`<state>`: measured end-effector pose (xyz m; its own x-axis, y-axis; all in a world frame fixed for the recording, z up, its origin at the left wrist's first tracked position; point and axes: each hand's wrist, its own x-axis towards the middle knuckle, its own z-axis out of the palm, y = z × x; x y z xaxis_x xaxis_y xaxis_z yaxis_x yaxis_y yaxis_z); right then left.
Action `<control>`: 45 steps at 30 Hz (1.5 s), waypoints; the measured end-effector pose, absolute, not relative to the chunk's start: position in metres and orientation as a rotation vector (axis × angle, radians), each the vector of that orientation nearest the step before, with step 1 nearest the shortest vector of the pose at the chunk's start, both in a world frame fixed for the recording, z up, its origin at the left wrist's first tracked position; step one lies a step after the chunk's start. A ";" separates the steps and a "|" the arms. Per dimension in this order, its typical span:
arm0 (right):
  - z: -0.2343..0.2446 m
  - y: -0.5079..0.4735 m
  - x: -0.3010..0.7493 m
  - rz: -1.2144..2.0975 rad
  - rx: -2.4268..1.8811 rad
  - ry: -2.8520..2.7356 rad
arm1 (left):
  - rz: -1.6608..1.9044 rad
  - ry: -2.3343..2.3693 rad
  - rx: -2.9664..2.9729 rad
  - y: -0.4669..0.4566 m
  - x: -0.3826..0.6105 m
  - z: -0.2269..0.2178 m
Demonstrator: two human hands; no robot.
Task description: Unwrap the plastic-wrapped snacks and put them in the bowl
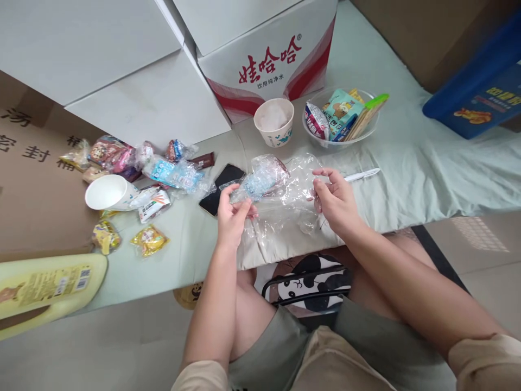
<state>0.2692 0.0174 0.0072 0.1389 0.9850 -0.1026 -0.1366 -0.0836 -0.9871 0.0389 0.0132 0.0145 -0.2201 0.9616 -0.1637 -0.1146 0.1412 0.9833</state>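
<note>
Beige sleeves (201, 376): end above your elbows; both bare forearms reach forward over the table edge.
Panda-printed seat (309, 283): shows between your legs, below the table edge, behind a black bar.
Yellow jug (51, 285): lies on its side at the table's left end, well apart from your hands.
Your left hand (234, 217): pinches the near left edge of the film between thumb and fingers.
Your right hand (334, 198): is at the film's right end, fingers curled and thumb close to the forefinger, a narrow gap; you cannot tell here whether film is caught between them.
Clear plastic bag (299, 187): spreads crumpled between your two hands, above the pale green cloth (411, 182).
Blue-printed packet (260, 184): shows at the bag's left part; whether inside or behind is unclear.
Black phone (228, 176): lies just beyond your left hand, partly covered.
White pen-like object (363, 175): lies just beyond your right hand.
Tipped paper cup (106, 193): lies to the left, near a heap of wrapped snacks (112, 152).
Upright paper cup (279, 136): stands farther off and holds something pale and translucent.
Clear bowl (325, 143): stands beside that cup, filled with packets and sticks.
White carton (268, 65): stands behind both, marked with red lettering.
</note>
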 end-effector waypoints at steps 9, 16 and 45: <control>0.006 0.019 0.277 1.175 -1.210 -0.942 | 1.308 1.258 1.015 0.012 0.029 0.016; 0.007 0.016 0.277 1.219 -1.225 -0.952 | 1.260 1.366 1.150 0.010 0.025 0.011; 0.006 0.016 0.278 1.194 -1.198 -0.852 | 1.124 1.499 1.322 0.012 0.021 0.007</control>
